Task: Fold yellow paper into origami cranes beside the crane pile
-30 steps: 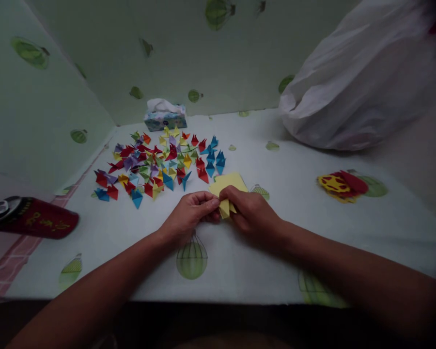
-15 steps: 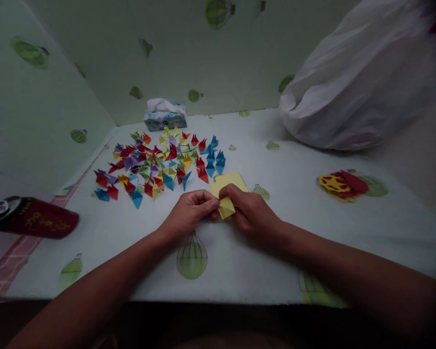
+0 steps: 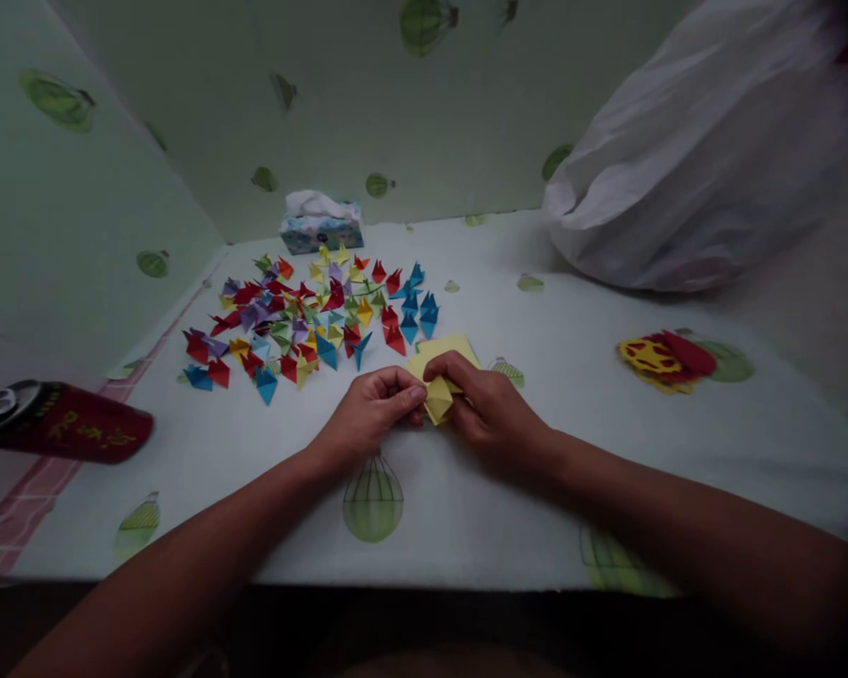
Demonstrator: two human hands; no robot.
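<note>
A small folded piece of yellow paper (image 3: pixel 439 400) is between my two hands, above the middle of the table. My left hand (image 3: pixel 382 403) pinches its left edge between thumb and fingers. My right hand (image 3: pixel 491 405) has its fingers curled round the right and upper side of the same piece. Just behind my right hand lies a flat yellow paper square (image 3: pixel 459 349), partly covered by the fingers. Beyond my left hand, many small folded paper figures (image 3: pixel 335 296) in red, blue, yellow, green and purple are spread on the table.
On the white tablecloth (image 3: pixel 269 527), a red can (image 3: pixel 77 422) stands at the left. A tissue box (image 3: pixel 322 228) is at the back. At the right are a red and yellow item (image 3: pixel 668 360) and a large white plastic bag (image 3: pixel 664 179).
The small yellow piece has changed shape, its lower flap now squarer and more raised. My right fingers have shifted slightly around it; my left hand has hardly moved.
</note>
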